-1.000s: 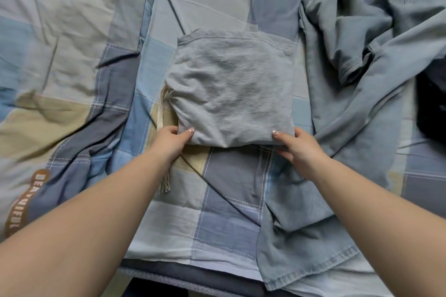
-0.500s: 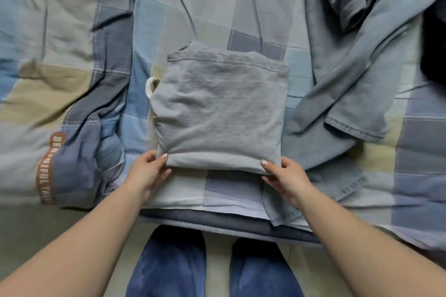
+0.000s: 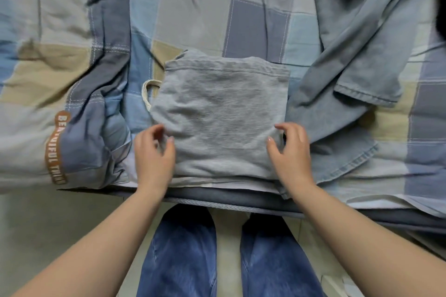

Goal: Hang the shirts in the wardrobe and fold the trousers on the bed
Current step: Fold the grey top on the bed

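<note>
Grey trousers (image 3: 219, 118), folded soft and light, lie at the bed's (image 3: 253, 19) near edge. Left hand (image 3: 154, 152) and right hand (image 3: 290, 152) hover with fingers open; grasp both near corners.

Checked quilt (image 3: 193, 7) covers bed; pale floor (image 3: 48, 224) below

open checked patchwork bedding (image 3: 205, 7) fills the upper centre of the frame, with nothing lying on it. the folded grey jersey trousers (image 3: 219, 116) block the centre; a rumpled blue-grey denim garment (image 3: 357, 75) crowds the right, touching them. a bunched fold of quilt (image 3: 101, 94) rises at left. both hands flank the bundle's lower corners.
</note>
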Demonstrator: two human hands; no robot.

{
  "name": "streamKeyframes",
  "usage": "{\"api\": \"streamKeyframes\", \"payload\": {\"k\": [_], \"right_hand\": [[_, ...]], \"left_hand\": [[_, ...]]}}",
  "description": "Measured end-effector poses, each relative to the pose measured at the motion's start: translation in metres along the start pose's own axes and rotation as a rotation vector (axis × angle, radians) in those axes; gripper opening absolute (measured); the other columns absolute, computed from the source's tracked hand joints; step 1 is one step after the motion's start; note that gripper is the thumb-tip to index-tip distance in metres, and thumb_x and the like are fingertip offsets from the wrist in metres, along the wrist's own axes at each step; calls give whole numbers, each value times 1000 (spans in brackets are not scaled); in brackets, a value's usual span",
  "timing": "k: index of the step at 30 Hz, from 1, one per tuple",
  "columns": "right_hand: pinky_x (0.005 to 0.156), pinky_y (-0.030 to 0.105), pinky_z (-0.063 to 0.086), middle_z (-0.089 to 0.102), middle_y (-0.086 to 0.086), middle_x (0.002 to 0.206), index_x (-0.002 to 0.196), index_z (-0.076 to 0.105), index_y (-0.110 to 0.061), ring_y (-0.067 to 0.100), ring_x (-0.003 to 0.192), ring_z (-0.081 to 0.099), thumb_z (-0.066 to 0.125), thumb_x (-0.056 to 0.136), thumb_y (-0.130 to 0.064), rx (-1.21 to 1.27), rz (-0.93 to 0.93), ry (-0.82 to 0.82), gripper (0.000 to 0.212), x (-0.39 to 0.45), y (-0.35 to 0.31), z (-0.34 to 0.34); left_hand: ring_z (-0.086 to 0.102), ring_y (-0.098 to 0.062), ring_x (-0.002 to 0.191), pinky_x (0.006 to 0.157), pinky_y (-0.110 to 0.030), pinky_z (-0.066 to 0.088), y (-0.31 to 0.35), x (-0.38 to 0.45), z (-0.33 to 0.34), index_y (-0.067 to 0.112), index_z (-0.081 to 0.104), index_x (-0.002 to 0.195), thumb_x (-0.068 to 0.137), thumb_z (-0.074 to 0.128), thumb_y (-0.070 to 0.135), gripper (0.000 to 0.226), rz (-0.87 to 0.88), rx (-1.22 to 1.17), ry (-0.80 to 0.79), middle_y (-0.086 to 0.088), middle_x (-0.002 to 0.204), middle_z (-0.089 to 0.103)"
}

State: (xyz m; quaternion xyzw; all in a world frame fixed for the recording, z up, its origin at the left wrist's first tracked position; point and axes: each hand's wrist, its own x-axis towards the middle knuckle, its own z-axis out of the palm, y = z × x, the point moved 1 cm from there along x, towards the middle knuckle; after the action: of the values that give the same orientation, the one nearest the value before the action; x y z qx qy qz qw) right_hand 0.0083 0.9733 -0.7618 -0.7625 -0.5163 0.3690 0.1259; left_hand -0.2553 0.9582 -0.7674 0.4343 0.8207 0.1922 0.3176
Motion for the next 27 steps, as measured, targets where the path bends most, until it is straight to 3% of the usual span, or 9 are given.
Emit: {"api": "streamKeyframes", "payload": {"k": [2,4,6,12,15,18,22,24,27], "right_hand": [[110,36,26,42,11,141,126,54,-8,26,133,36,63,86,-17,-97,-184,-73,41,21,-24,6],[116,38,17,30,12,152,136,47,-10,27,142,24,61,87,-22,-229,-368,-114,52,46,-47,16],[118,42,8,19,10,157,145,35,-12,25,146,13,56,89,-29,-385,-502,-133,62,71,-62,33],[116,49,0,11,9,160,151,19,-18,25,147,8,45,90,-50,-731,-653,-163,74,122,-39,58],[116,48,0,9,9,160,152,17,-24,26,147,6,41,88,-62,-674,-520,-119,78,133,-11,50],[116,49,0,5,8,160,152,12,-25,24,147,3,36,88,-65,-686,-380,-116,80,136,10,38],[115,53,-2,3,10,160,152,12,-16,25,148,1,42,91,-56,-641,-330,-91,78,127,7,26],[114,56,-1,11,16,158,150,21,-9,30,147,9,52,90,-45,-541,-435,-86,76,104,-7,32],[108,66,15,36,24,147,135,48,0,39,137,34,65,76,-29,-483,-711,-115,68,47,-20,60]], "left_hand": [[48,-27,122,106,-28,33,30,14,10,1,56,125,86,63,5,40,309,112,-121,-16,127,53],[37,-35,136,114,-42,27,57,32,24,-3,52,130,85,62,5,46,579,222,-197,-21,140,46],[27,-38,141,117,-50,19,77,54,43,-3,44,137,85,61,8,56,730,344,-255,-21,148,36],[6,-28,148,118,-42,-2,74,105,82,11,19,151,92,46,37,70,803,719,-325,-12,160,13],[5,-27,148,117,-42,-3,57,120,76,11,17,152,92,42,53,77,771,754,-299,-12,160,12],[6,-28,148,119,-46,3,37,132,61,8,18,151,92,40,58,80,596,738,-268,-13,160,12],[3,-30,148,119,-46,0,31,126,39,4,14,151,96,42,49,76,423,646,-206,-17,159,8],[3,-31,148,119,-47,-1,39,104,40,1,15,150,97,45,40,73,536,564,-195,-18,159,8],[11,-32,145,117,-51,5,48,53,53,-2,26,146,94,43,35,66,702,414,-250,-20,155,20]]}}
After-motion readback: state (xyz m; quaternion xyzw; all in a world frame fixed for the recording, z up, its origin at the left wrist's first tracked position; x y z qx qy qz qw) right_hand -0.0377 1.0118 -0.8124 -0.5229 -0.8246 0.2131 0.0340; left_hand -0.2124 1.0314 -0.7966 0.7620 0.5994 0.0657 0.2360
